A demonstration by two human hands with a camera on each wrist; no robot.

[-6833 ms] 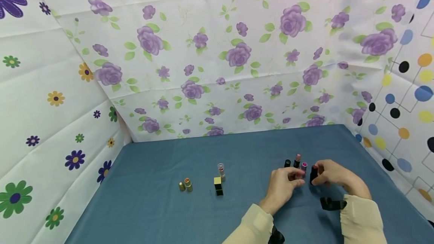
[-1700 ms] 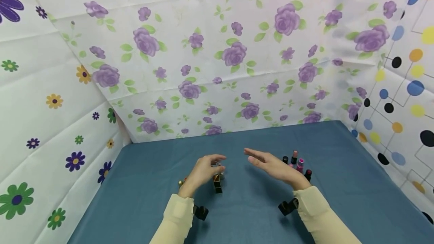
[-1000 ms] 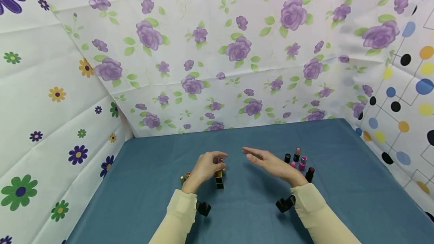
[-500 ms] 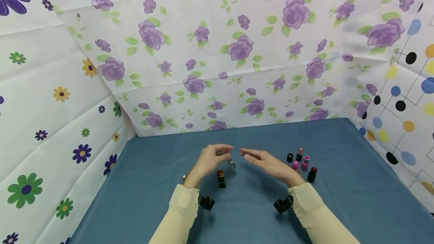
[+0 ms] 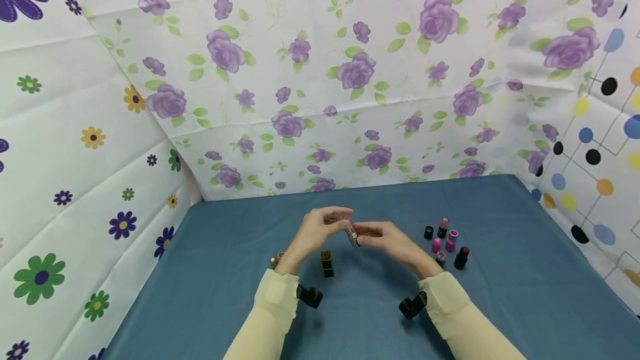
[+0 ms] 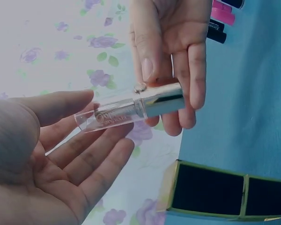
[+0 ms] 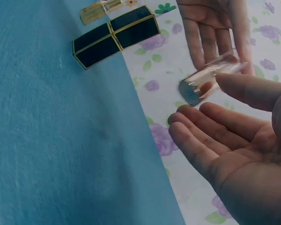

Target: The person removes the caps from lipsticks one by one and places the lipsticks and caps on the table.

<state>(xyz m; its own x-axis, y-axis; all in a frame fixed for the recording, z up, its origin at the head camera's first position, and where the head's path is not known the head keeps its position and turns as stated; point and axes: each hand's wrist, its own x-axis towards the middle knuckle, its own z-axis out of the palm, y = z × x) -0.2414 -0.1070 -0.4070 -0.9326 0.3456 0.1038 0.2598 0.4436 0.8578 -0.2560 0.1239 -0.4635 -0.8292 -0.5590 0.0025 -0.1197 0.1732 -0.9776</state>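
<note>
While your left hand [image 5: 317, 229] is pinching the clear end of a slim lipstick with a transparent plastic cap and shiny metallic base [image 6: 131, 110], your right hand [image 5: 387, 240] is holding its thumb and fingers about the metallic end; from these angles, you cannot quite tell whether it is gripping. That lipstick is tilting between your hands, above the smooth blue cloth [image 5: 250, 315]. A rectangular black tube with gold edges [image 5: 327, 264] is resting below it. Off to your right, a black lipstick with a red tip [image 5: 461, 258] is standing near a bright magenta lipstick [image 5: 451, 240] and a short black cylinder [image 5: 428, 232].
</note>
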